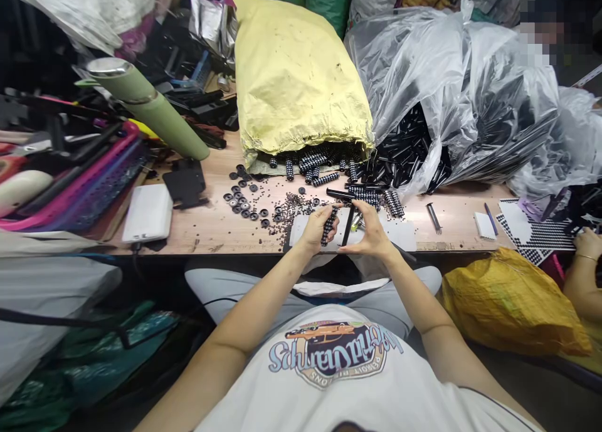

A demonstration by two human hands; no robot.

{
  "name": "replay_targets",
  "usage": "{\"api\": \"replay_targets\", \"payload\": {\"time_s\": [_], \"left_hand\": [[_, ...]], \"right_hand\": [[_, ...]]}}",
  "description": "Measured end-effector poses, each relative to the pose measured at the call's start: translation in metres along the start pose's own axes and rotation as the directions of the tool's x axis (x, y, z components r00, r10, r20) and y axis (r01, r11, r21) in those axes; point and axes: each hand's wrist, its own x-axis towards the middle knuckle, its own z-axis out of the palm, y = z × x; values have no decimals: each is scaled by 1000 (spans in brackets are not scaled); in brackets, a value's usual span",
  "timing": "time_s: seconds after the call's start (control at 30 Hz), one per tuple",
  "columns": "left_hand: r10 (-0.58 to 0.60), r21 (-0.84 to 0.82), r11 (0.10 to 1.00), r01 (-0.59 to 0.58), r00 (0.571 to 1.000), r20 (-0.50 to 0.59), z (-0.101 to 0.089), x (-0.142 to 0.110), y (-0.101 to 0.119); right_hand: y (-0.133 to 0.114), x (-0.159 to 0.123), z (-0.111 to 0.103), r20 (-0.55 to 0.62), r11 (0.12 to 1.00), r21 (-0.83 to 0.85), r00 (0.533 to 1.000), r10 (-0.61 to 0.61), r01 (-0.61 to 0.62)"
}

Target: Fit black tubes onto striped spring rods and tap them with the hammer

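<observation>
In the head view, the left hand (314,229) grips a dotted roll (330,226), and the right hand (375,232) pinches a black stick (348,224) between thumb and finger, near the counter's (463,207) front edge. More dotted rolls (326,179) lie by the yellow bag's (301,74) mouth, with little black wheels (264,223) to the left.

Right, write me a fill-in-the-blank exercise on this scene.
The hand holding a plain black rod is the person's ____ one; the other hand holds a patterned cylinder.
The large sack directly beyond the hands is coloured ____.
In the picture, that sack lies ____ of the clear plastic bags.
The tall bottle is coloured ____.

Missing words: right; yellow; left; green.
</observation>
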Motion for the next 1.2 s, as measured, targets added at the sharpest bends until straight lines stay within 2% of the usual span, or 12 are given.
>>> {"api": "replay_targets", "payload": {"time_s": [0.1,0.23,0.37,0.5,0.63,0.87,0.93,1.03,1.1,1.17,1.2], "left_hand": [[19,61,998,-16,998,-63,2,1,-3],[89,21,996,-86,976,-199,8,5,-8],[22,-7,1000,-24,981,-195,16,2,-7],[22,17,1000,-19,978,-209,22,-4,-3],[-45,10,999,48,975,-216,26,-5,-1],[-181,-6,983,185,954,-238,30,-5,4],[-195,5,979,203,948,-250,28,-4,4],[-203,71,972,225,950,-238,21,0,0],[-151,173,966,191,964,-217,13,1,-8],[31,388,920,51,979,-201,5,1,-20],[157,534,844,-42,972,-172,1,1,-27]], "right_hand": [[-8,0,1,53,999,2,998,-34,34],[-15,1,9,72,998,-21,996,-58,59],[-14,1,16,71,997,-65,996,-45,50],[-11,0,16,74,999,-34,997,-34,36],[-8,-2,16,100,994,109,995,-22,11],[0,-6,33,82,908,383,985,149,-169],[0,-7,38,79,901,390,982,174,-191],[0,-11,42,69,931,312,982,176,-189],[1,-13,47,45,959,225,985,167,-173],[4,-16,57,15,976,143,986,164,-165],[5,-17,63,0,981,108,986,165,-164]]}}
